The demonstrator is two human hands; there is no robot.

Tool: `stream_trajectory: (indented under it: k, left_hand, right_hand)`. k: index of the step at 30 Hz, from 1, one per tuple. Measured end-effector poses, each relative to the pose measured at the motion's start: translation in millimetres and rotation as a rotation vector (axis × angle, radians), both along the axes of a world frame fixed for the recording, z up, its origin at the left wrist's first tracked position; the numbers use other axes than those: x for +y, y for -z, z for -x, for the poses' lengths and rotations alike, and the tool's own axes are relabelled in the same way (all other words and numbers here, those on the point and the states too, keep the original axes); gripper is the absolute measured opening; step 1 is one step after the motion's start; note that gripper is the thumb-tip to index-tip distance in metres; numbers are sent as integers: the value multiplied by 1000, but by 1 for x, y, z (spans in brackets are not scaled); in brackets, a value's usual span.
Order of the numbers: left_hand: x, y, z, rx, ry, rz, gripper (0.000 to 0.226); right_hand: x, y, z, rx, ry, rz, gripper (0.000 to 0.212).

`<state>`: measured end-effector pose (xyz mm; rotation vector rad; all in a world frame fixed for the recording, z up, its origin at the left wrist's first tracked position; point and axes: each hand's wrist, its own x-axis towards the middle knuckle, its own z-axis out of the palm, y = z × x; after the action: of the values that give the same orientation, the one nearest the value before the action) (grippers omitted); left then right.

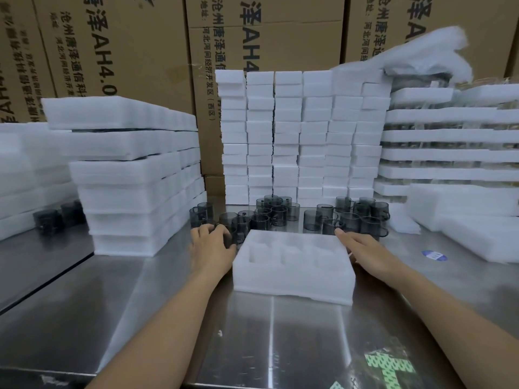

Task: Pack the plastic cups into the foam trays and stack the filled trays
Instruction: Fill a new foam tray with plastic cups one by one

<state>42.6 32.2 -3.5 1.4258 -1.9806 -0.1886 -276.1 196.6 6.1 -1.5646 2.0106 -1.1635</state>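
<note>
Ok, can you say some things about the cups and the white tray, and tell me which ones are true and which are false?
1. The foam tray in front of the person is full of cups. False: its pockets are empty.
2. The cups are dark grey and see-through. True.
3. The right hand holds a cup. False: its fingers are straight and hold nothing.
4. Cardboard boxes stand behind the foam stacks. True.
</note>
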Motion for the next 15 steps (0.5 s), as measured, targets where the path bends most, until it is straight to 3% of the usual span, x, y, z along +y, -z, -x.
stream_trajectory:
  k: [5,8,10,13,15]
  left_hand:
    - [-3,3,1,2,0,35,15]
    - [-6,3,3,129,10,28,21]
    - [-7,3,4,223,32,37,33]
    - [-4,-7,5,391,70,32,71]
    - [1,-19,6,473,92,65,76]
  right_hand:
    - [-1,1,2,-35,-38,29,64]
    - [-3,2,3,-39,-62,48,58]
    - [-3,3,4,-40,-64,49,57]
    - [-2,3,4,-45,-64,53,53]
    - [-2,3,3,-50,-61,51,48]
